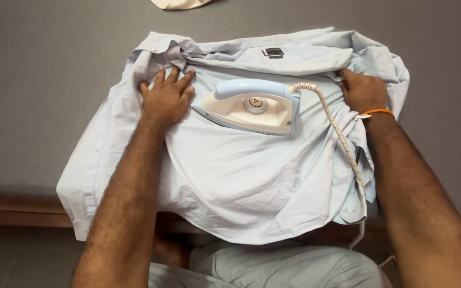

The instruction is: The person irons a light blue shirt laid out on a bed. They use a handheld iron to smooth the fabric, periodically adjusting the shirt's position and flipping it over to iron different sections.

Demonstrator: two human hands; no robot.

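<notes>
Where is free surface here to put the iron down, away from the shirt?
Bare grey surface lies left of the shirt, and right of it beyond the right hand. The middle is crowded: iron, cord, left hand.

I see the shirt [241,181] as thin woven cloth, pale blue, matt and soft, with creases all over and small glossy plastic buttons near its collar. On the middle of the shirt sits the iron [252,106], whose body looks like smooth hard plastic, cream below and light blue along the handle, with a slight sheen and a round dial of the same plastic. From the iron's rear runs a cord [342,144] sheathed in braided fabric, speckled white, rough in texture. Under the shirt the table [44,80] is covered in grey matt cloth, even and felt-like. Along its near edge shows brown wood, dull.
</notes>
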